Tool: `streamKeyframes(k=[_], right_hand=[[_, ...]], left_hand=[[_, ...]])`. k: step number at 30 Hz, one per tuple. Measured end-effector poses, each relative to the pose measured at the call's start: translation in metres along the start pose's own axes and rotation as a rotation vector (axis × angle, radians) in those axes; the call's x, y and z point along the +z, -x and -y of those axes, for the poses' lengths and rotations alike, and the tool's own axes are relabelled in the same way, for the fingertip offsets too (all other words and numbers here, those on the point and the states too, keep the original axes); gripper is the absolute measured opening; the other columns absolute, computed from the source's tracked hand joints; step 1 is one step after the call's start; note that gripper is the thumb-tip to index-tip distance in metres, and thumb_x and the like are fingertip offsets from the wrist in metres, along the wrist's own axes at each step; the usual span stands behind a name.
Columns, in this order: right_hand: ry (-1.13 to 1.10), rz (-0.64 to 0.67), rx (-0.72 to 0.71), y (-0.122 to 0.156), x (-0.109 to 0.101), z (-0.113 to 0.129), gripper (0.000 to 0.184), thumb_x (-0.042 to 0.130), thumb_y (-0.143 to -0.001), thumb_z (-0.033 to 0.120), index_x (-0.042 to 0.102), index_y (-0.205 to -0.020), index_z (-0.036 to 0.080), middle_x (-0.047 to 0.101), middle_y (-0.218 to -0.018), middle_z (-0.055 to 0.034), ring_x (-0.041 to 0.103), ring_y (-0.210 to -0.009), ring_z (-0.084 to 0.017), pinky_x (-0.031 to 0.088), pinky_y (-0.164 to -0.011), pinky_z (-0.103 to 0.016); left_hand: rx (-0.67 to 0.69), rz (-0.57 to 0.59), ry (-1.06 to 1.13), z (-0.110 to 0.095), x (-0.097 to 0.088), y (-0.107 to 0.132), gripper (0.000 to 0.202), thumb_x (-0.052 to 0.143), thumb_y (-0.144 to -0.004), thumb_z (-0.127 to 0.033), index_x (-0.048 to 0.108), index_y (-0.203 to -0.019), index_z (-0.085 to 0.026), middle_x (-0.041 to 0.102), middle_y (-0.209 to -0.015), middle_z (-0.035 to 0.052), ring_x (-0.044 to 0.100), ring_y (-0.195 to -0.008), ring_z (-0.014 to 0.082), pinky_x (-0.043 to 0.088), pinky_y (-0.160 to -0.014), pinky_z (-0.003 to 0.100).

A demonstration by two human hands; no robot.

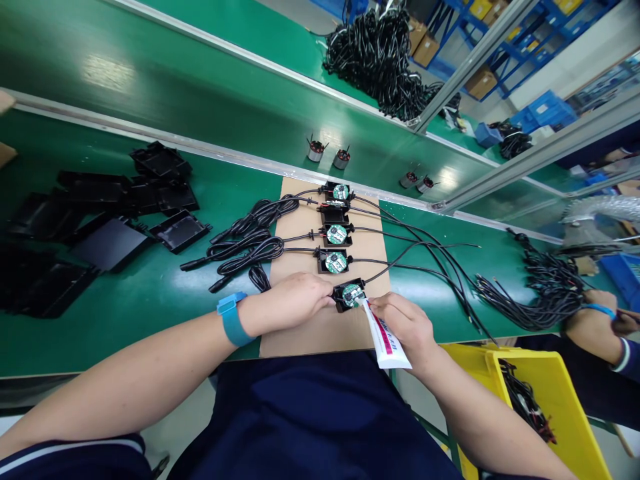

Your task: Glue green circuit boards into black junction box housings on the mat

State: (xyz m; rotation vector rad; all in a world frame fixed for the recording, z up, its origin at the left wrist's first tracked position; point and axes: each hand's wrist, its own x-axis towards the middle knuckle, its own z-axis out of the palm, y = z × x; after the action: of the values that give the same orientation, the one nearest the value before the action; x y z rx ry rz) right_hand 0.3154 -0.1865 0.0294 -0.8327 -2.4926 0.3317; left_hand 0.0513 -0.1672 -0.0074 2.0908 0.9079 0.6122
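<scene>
My left hand is closed round the near side of a small black case with a green circuit board on a brown cardboard sheet. My right hand grips a white tube with red print, its nozzle touching the board. Several more black cases with round green boards lie in a row beyond, each with black cables running left and right. A blue band is on my left wrist.
Black plastic lids are heaped at the left of the green bench. Small wound coils stand on the conveyor beyond. A black cable pile lies far back. A yellow bin sits lower right. Another person's arm works at the right.
</scene>
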Motion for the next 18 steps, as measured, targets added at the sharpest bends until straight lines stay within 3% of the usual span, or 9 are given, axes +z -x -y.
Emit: streamKeyframes(k=[18], right_hand=[[0.016,-0.003,0.029,-0.0023,-0.0075,-0.002,0.017,0.056,-0.092,0.005,0.061,-0.101,0.018,0.067,-0.095,-0.011,0.067,-0.09,-0.023,0.056,-0.073,-0.035]], left_hand=[[-0.024,0.016,-0.066,-0.0005,0.0002,0.0003,0.023,0.053,-0.1,-0.028,0.07,-0.088,-0.018,0.071,-0.087,0.0039,0.068,-0.084,0.0187,0.048,-0.078,0.028]])
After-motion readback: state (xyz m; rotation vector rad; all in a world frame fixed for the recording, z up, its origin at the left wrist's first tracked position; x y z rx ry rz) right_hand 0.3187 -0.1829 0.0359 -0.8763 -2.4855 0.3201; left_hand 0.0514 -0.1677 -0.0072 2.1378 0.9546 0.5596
